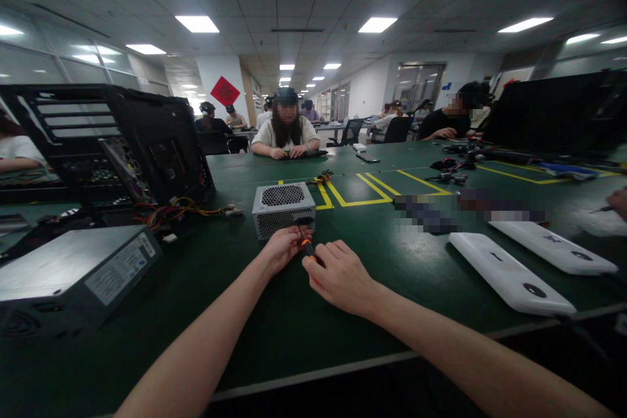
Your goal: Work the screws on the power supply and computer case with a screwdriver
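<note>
A small grey power supply unit (284, 199) with perforated top and front faces sits on the green table in front of me. My left hand (285, 247) is at its lower right front corner, fingers bent and partly hidden; what they grip there is not clear. In my right hand (343, 274) is a screwdriver (308, 249) with a black and orange handle. Its dark shaft points up and away toward the unit's right front, close to the left fingertips. A black socket or plug (304, 221) shows just above the shaft, and the exact contact point is too small to make out.
At left stand an open black computer case (166, 150) with loose cables (196, 206) and a larger metal power supply (117, 261). Two white devices (509, 271) lie at right. Yellow tape (362, 201) marks the table. A person (287, 127) works opposite.
</note>
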### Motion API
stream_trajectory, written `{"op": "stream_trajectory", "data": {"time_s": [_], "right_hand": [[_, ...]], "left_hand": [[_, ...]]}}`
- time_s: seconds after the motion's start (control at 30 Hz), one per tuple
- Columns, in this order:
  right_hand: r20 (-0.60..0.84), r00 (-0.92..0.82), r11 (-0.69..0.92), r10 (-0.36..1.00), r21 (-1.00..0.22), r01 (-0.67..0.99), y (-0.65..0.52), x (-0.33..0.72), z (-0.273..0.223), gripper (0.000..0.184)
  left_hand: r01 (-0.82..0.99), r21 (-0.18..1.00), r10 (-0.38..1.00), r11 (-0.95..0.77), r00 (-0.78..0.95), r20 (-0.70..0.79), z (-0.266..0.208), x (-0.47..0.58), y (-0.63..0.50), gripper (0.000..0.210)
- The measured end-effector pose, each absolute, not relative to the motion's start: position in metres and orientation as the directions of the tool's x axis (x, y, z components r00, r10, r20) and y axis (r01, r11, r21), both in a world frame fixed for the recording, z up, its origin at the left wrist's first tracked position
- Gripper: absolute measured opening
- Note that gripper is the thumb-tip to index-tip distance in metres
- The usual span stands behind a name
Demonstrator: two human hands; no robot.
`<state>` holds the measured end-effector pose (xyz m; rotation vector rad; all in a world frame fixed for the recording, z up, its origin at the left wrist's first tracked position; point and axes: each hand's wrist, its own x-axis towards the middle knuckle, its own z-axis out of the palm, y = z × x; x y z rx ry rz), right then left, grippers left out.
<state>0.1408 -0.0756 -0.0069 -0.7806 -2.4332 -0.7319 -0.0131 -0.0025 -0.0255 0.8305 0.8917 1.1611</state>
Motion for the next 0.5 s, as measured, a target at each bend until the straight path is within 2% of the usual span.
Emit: {"op": "stream_trajectory", "data": {"time_s": [0.13, 0.3, 0.5], "right_hand": [[0.556, -0.741, 0.707, 0.377, 0.345, 0.618, -0.0761, 0.1403, -0.0052, 0.01], [0.62, -0.654, 0.673, 0.433, 0.261, 0.693, -0.0729, 0.1394, -0.0108, 0.028], [0.563, -0.717, 0.707, 0.41, 0.3, 0.641, -0.0738, 0.141, -0.0086, 0.011]], "left_hand": [[-0.383, 0.901, 0.976, 0.206, 0.151, -0.159, -0.0229, -0.0124, -0.0049, 0.025], [-0.385, 0.901, 0.975, 0.199, 0.168, -0.144, -0.0247, -0.0131, -0.004, 0.022], [-0.39, 0.897, 0.972, 0.207, 0.186, -0.143, -0.026, -0.0146, -0.0028, 0.023]]}}
